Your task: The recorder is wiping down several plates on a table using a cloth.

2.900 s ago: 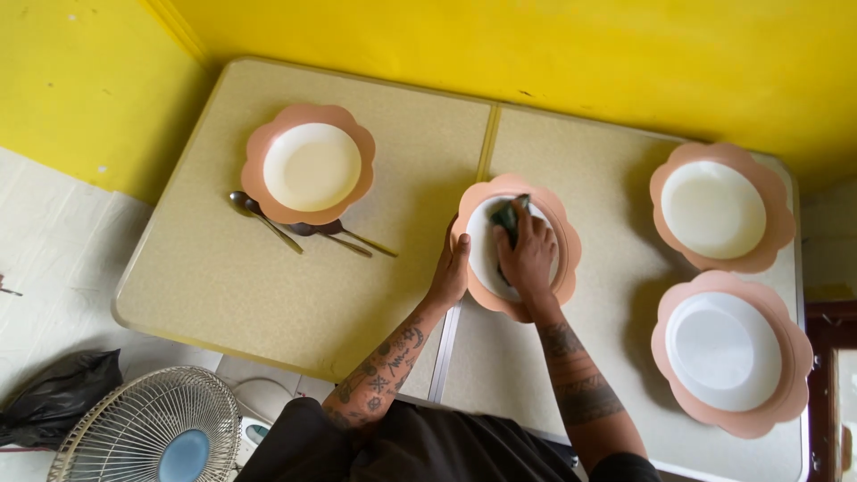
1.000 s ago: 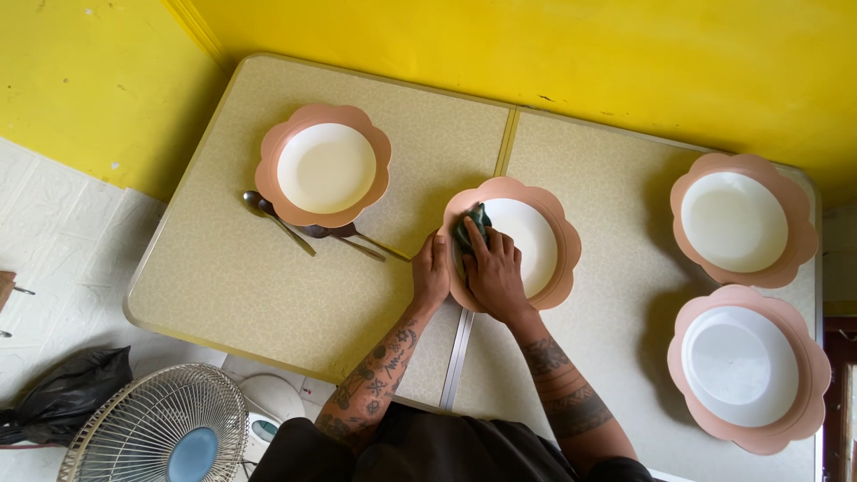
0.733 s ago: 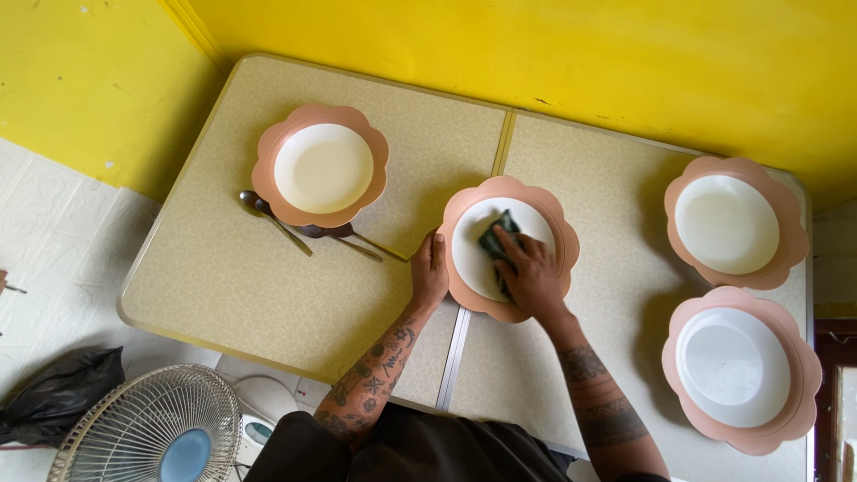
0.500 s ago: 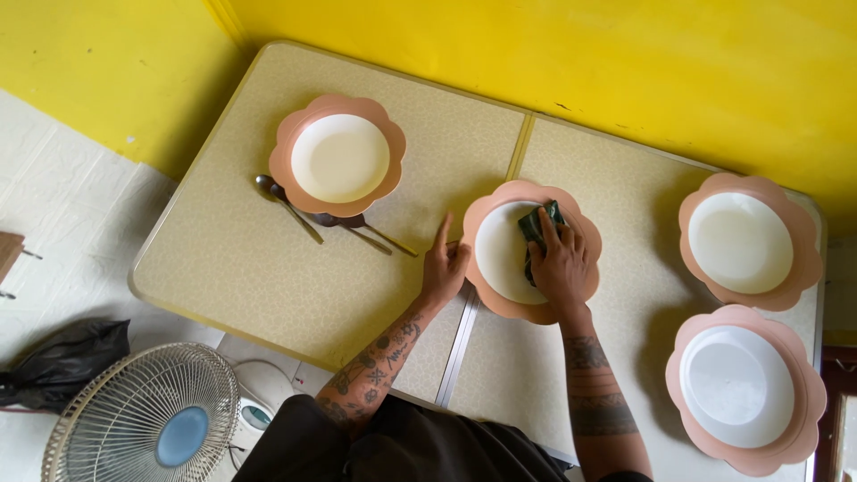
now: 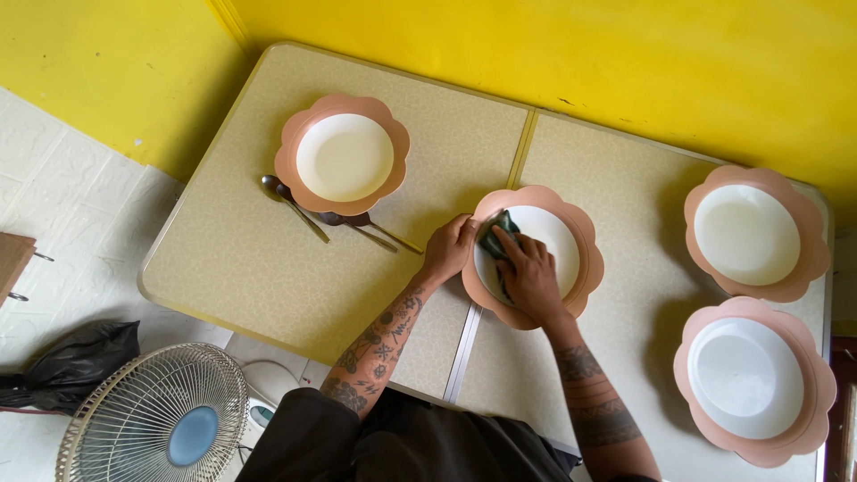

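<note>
The right hand [image 5: 533,278] presses a dark green cloth [image 5: 494,239] into the white bowl of the pink scalloped plate [image 5: 580,268] at the table's middle seam; the left hand [image 5: 448,250] grips its near rim; if that grip slackens, the plate may skid toward the two metal spoons [image 5: 330,214].

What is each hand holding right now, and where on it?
The right hand presses a dark green cloth under its fingers inside the middle plate. The left hand grips that plate's left rim.
</note>
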